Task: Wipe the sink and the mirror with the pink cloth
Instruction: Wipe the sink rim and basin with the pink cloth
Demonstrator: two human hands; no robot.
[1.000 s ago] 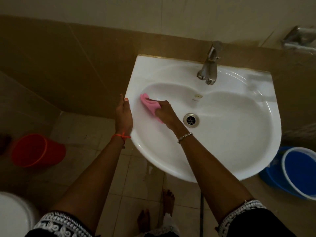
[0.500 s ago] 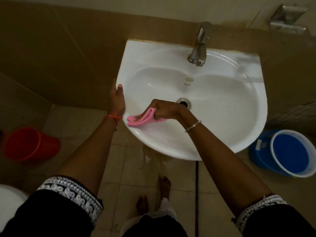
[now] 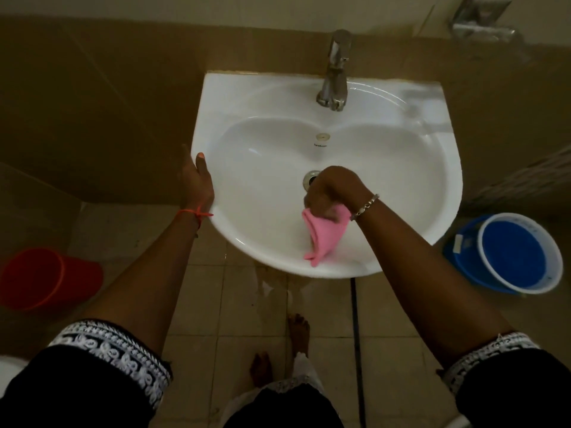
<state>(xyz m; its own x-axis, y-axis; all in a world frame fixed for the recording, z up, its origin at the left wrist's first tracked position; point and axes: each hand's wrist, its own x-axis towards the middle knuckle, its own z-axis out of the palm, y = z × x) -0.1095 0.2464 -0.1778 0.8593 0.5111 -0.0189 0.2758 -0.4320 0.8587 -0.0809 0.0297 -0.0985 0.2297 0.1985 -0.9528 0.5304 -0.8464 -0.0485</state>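
The pink cloth is bunched and pressed onto the near inner slope of the sink, its loose tail trailing toward the front rim. The right hand sits on top of it, fingers curled tight around the fabric, knuckles just this side of the drain, which the hand half covers. Over on the sink's left edge, the left hand lies flat along the rim, fingers stretched out and holding nothing, bracing by the look of it.

Behind the bowl the tap stands on the back ledge, which shows a dull smear toward its right corner. A blue bucket sits on the floor to the right, a red bucket to the left, and the tiles under the sink look wet.

This reads as the sink-wiping step, working the near side of the bowl. Next, the right slope, the back ledge and the tap's base likely want a pass. The mirror is out of view, so that half looks yet to be done; it will mean lifting the cloth up off the basin.
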